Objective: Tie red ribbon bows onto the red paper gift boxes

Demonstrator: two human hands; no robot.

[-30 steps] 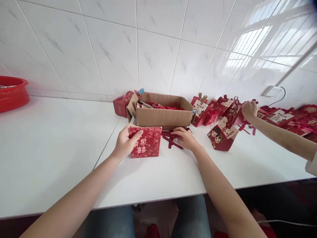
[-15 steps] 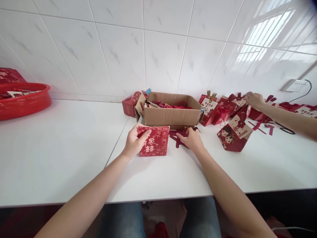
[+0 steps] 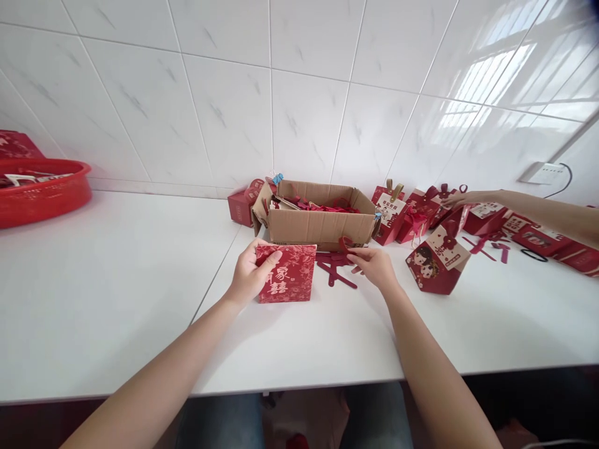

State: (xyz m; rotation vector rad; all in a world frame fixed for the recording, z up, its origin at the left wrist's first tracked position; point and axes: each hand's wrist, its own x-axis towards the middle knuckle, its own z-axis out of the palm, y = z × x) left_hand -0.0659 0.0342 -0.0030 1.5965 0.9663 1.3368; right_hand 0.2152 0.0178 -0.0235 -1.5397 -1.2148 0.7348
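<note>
My left hand (image 3: pixel 248 276) is closed on a flat red gift box (image 3: pixel 298 274) with a flower pattern and pale Chinese characters. The thumb lies across its front, and the box stands nearly upright over the white table (image 3: pixel 140 299). To the right, my right hand (image 3: pixel 375 267) pinches a dark red strap (image 3: pixel 345 243), which curls up in front of the cardboard box (image 3: pixel 318 226). Several more red straps (image 3: pixel 344 281) lie crossed on the table beneath that hand. Red strips and other small pieces fill the cardboard box, its flaps folded out and blue clips at its corners.
A red plastic basin (image 3: pixel 70 198) stands far left. Behind my left hand sits a small red box (image 3: pixel 239 209). On the right are a red gift box with cartoon figures (image 3: pixel 437 262), several others along the wall, a black ring (image 3: pixel 533 255) and another person's arm (image 3: pixel 528 202).
My right hand has lifted a strap off the pile, and it now curls upward. My left hand still holds the gift box. The other person's hand has shifted slightly left and lower.
</note>
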